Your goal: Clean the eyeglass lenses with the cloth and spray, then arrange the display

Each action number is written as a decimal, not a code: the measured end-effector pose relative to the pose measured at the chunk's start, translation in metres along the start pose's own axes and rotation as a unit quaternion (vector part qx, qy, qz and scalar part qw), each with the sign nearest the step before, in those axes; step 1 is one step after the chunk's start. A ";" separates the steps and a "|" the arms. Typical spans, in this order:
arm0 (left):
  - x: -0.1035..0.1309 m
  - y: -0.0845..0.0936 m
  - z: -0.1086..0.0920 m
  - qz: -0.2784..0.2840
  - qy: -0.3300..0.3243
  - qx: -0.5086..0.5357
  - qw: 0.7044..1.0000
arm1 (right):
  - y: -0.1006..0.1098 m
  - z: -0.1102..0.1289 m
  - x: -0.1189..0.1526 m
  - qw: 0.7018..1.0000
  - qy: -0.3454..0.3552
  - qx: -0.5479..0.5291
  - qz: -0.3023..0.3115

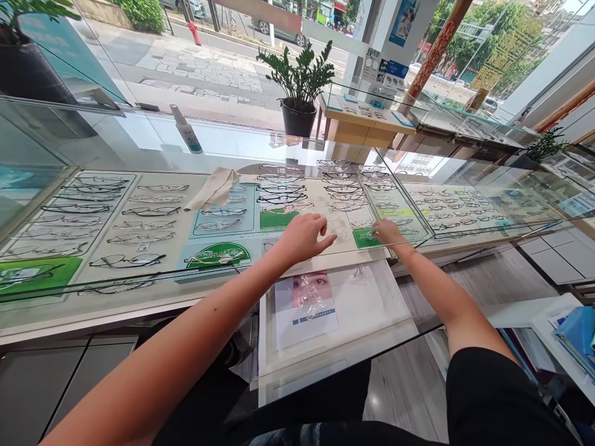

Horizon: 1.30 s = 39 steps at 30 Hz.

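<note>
Loosely curled, the left hand (307, 236) hovers near eyeglasses (282, 199) as the right hand (387, 231), grip unclear, reaches to a green card (365, 240), next likely calling for a light touch.

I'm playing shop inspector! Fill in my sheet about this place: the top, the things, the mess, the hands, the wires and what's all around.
Surface: glass counter, see-through, with a display inside.
Things at hand: rows of glasses laid out in the display; a green card by the right hand.
Clutter: a beige cloth and a spray bottle; printed sheet in the open drawer.
Hands: left hand has thumb and fingers apart, nothing seen in it; right hand's fingertips are at the green card, grip unclear.
Cables: nothing seen.
Surroundings: potted plant, another display case, street outside the window.
</note>
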<state>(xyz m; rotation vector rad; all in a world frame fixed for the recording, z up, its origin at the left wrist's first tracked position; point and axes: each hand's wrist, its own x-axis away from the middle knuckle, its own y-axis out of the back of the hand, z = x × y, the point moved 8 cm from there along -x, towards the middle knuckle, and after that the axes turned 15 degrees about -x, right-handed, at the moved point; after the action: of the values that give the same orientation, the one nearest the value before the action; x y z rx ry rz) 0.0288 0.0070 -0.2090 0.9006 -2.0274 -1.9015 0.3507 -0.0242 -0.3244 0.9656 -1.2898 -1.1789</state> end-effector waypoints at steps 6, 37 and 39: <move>0.000 -0.001 0.000 0.003 0.001 0.003 1.000 | 0.010 0.033 0.025 0.998 -0.032 -0.044 0.031; -0.224 0.017 -0.055 0.004 -0.074 -0.107 0.991 | 0.074 -0.170 0.103 0.878 -0.377 -0.201 -0.218; -0.250 0.004 -0.061 0.015 -0.071 -0.118 0.990 | 0.072 -0.172 0.102 0.877 -0.377 -0.198 -0.223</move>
<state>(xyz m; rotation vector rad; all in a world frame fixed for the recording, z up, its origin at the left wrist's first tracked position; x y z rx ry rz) 0.2583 0.0975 -0.1358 0.6898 -1.8241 -2.1871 0.5194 -0.1282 -0.2488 0.5013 -1.3441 -2.2351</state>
